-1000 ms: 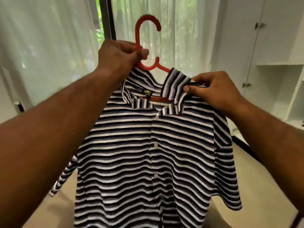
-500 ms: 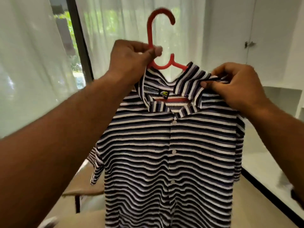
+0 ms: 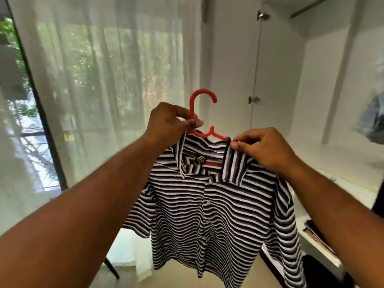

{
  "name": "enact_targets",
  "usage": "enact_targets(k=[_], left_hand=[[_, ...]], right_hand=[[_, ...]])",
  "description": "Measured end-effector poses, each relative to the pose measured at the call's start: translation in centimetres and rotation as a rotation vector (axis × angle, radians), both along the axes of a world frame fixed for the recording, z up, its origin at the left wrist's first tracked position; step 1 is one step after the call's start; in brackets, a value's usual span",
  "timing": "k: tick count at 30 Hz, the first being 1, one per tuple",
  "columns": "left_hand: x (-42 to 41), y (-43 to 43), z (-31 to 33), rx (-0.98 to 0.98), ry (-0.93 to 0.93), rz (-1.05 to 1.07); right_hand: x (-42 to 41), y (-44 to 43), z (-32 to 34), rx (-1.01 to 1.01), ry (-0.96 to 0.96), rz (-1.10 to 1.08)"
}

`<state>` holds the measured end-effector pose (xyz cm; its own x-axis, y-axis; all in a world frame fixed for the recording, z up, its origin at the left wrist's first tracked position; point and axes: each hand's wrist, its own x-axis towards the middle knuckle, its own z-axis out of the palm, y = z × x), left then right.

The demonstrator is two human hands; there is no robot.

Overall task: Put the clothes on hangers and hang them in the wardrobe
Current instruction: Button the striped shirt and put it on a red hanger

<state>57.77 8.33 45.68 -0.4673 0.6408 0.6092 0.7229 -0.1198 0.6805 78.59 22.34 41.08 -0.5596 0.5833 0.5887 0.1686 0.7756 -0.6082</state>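
Observation:
A black-and-white striped polo shirt point(image 3: 218, 215) hangs on a red plastic hanger point(image 3: 200, 104), held up in mid-air in front of me. My left hand point(image 3: 170, 123) grips the hanger's neck just below the hook, thumb against it. My right hand point(image 3: 264, 150) pinches the shirt's right collar at the shoulder. The hanger's arms are hidden inside the shirt. The white wardrobe point(image 3: 270, 80) stands behind, its door open, with a hanging rail point(image 3: 311, 6) at the top right.
Sheer white curtains point(image 3: 104, 80) cover a window with a dark frame point(image 3: 41, 121) on the left. A blurred bluish garment point(image 3: 372, 117) shows at the right edge inside the wardrobe. A white shelf point(image 3: 336, 163) runs across low on the right, dark items point(image 3: 320, 240) beneath it.
The view has swung right and up towards the wardrobe. The shirt and hanger sit lower and farther from me in the frame. Both hands keep their holds.

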Motion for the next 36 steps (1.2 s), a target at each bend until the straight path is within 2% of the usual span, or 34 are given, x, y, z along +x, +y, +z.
enact_targets(k=[6,9,15,19,27,32,36], left_hand=[[1.3,1.2,2.6,0.0,0.024,0.006],[2.4,1.2,3.2,-0.001,0.043,0.0],[5.9,2.8,2.8,-0.032,0.053,-0.087],[8.5,4.3,2.2,-0.091,0.15,-0.096],[9.6,6.3,1.7,-0.04,0.049,-0.132],[10.3,8.9,2.6,-0.068,0.031,-0.155],[9.6,10.1,3.1,-0.043,0.016,-0.165]], right_hand=[[2.5,-1.6,0.9,0.35,0.232,-0.218],[4.5,-2.5,1.2,0.476,0.28,-0.264],[6.7,-1.0,2.9,0.307,0.336,-0.308],[6.6,-0.4,3.4,0.26,0.166,-0.209],[10.6,3.3,2.9,0.052,-0.046,-0.141],[11.0,5.2,2.2,0.086,0.004,-0.207],[9.4,5.9,1.9,0.199,0.075,-0.234]])
